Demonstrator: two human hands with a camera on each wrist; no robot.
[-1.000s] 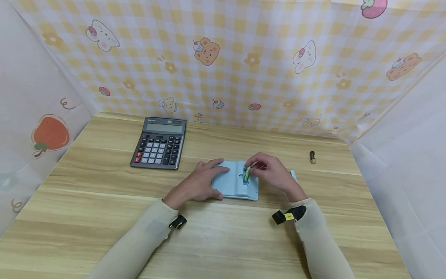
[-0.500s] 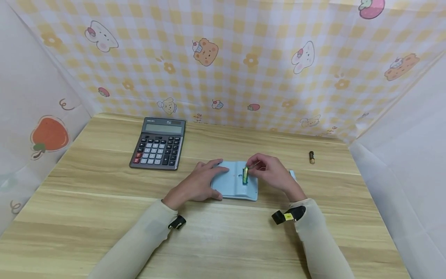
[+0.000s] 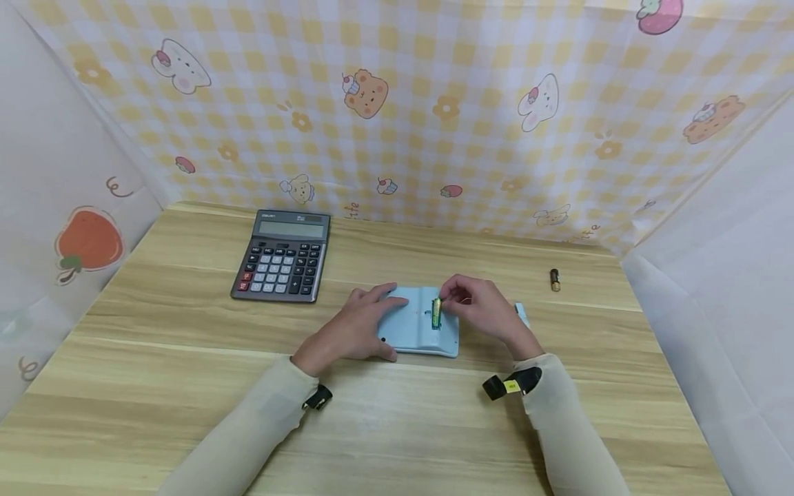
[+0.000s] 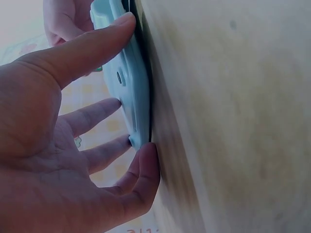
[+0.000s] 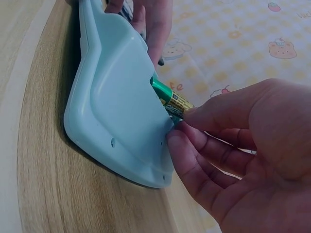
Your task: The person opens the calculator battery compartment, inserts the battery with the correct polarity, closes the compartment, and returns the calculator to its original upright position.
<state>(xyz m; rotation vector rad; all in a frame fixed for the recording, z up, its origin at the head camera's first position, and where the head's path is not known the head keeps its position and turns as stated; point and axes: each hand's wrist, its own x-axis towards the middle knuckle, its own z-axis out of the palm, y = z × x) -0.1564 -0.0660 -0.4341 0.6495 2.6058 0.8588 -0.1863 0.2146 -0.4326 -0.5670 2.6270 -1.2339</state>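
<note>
Face down on the table lies a light-blue device (image 3: 406, 327), its battery slot uncovered. My left hand (image 3: 350, 327) holds its left side, the thumb at the near edge and the fingers spread over the back and far edge; in the left wrist view the hand (image 4: 73, 116) shows that grip. A green and gold battery (image 3: 437, 313) sits partly in the slot, its far end raised. The right hand (image 3: 486, 310) pinches that end. In the right wrist view, thumb and fingertips of the hand (image 5: 243, 141) meet at the gold end of the battery (image 5: 170, 98).
A dark grey calculator (image 3: 282, 256) lies at the back left. One black and copper battery (image 3: 555, 280) lies at the back right. Just past my right wrist, a small light-blue piece (image 3: 522, 313) shows partly. A checked cloth (image 3: 403, 138) hangs behind the table.
The green battery has tipped down lower into the slot, with the right fingers following it slightly. The left thumb has shifted a little, baring a dark spot at the device's near left corner.
</note>
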